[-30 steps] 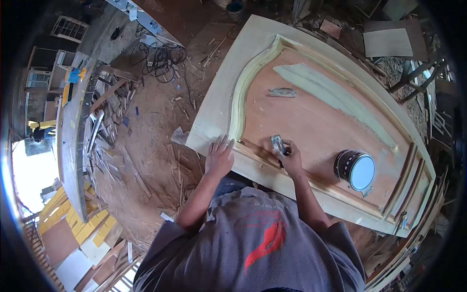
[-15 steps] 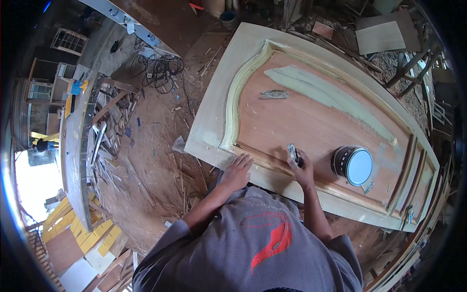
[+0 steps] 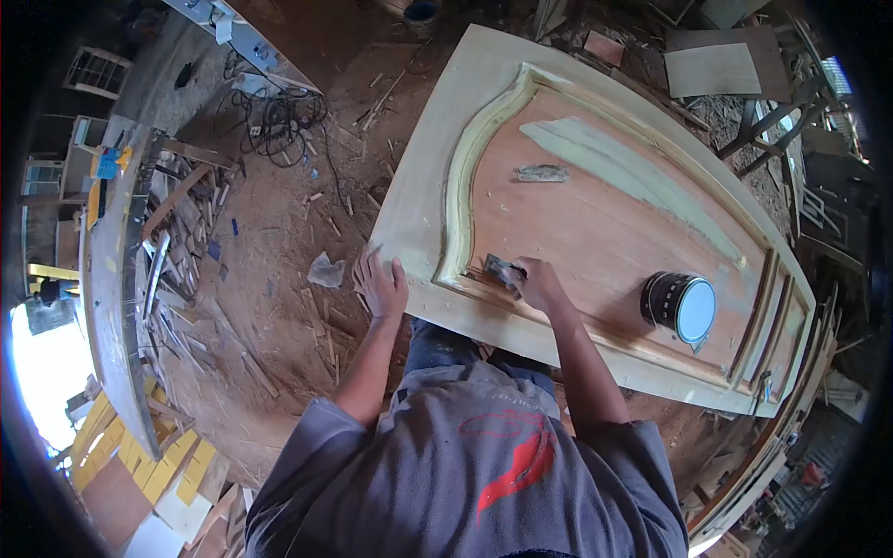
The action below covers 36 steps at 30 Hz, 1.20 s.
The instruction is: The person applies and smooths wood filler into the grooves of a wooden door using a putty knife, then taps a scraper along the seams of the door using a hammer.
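A wooden door [image 3: 414,195] with a curved inner moulding lies flat in front of me. My left hand [image 3: 381,284] rests on its near left corner, fingers stretched out, holding nothing. My right hand [image 3: 539,286] grips a putty knife [image 3: 503,271], whose blade is at the near moulding by the panel's left corner. A pale filler smear [image 3: 633,175] runs across the reddish panel. A smeared flat piece [image 3: 542,173] lies on the panel; its kind is unclear. To the right, a dark can [image 3: 679,305] with a pale blue end stands on the panel.
Wood scraps and a tangle of black cable [image 3: 279,126] lie on the dirt floor to the left. A crumpled plastic piece [image 3: 326,271] is beside the door corner. Boards [image 3: 712,71] lean at the far right. A small tool [image 3: 765,386] sits at the door's right end.
My right hand has moved left with the putty knife, to the moulding's left corner. My left hand has slid left onto the door's corner. The view has shifted slightly.
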Tool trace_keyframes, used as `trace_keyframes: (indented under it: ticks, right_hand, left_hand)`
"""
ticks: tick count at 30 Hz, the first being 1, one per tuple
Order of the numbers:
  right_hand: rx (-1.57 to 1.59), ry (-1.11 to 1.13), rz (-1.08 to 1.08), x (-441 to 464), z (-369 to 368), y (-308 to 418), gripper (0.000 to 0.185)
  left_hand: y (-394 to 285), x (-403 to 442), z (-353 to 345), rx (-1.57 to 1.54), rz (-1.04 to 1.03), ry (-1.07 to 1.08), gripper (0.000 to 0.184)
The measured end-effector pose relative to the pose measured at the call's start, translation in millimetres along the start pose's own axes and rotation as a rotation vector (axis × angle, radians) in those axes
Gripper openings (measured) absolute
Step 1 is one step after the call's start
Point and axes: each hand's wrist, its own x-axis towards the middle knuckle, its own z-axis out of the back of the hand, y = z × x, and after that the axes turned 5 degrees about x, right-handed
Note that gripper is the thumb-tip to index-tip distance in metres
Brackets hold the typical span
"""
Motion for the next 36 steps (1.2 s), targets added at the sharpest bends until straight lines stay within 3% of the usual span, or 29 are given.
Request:
trace_keyframes:
  ticks: [4,13,16,19,23,26,29,36]
  right_hand:
    - [-0.081,0.092,0.015,20.7,-25.0,7.2,0.031]
    - [-0.353,-0.116,0.273,29.1,-50.0,-1.8,0.032]
    - [0.001,0.101,-0.095,32.3,-29.7,18.2,0.030]
    - [0.252,-0.029,-0.092,29.9,-11.4,22.3,0.028]
    - [0.304,-0.118,-0.079,39.7,-12.4,7.5,0.023]
    - [0.074,-0.154,0.067,57.7,-4.4,6.4,0.029]
    - [0.242,-0.335,0.096,73.5,-0.3,19.9,0.038]
    - [0.336,-0.131,0.008,89.3,13.3,28.4,0.035]
  left_hand:
    - [10.5,43.3,-13.0,-0.053,-0.076,-0.051,0.051]
    - [4.5,79.6,-31.7,0.022,-0.026,-0.005,0.062]
    - [2.7,86.4,-32.6,0.030,-0.007,-0.003,0.064]
    - [5.9,82.9,-36.6,0.029,-0.018,-0.008,0.064]
    - [6.4,85.2,-37.4,0.032,-0.039,0.004,0.063]
    - [5.5,85.1,-38.7,0.036,-0.037,0.016,0.062]
    - [5.5,84.5,-37.8,0.070,-0.038,0.029,0.061]
    - [8.4,84.5,-41.4,0.074,-0.041,0.038,0.059]
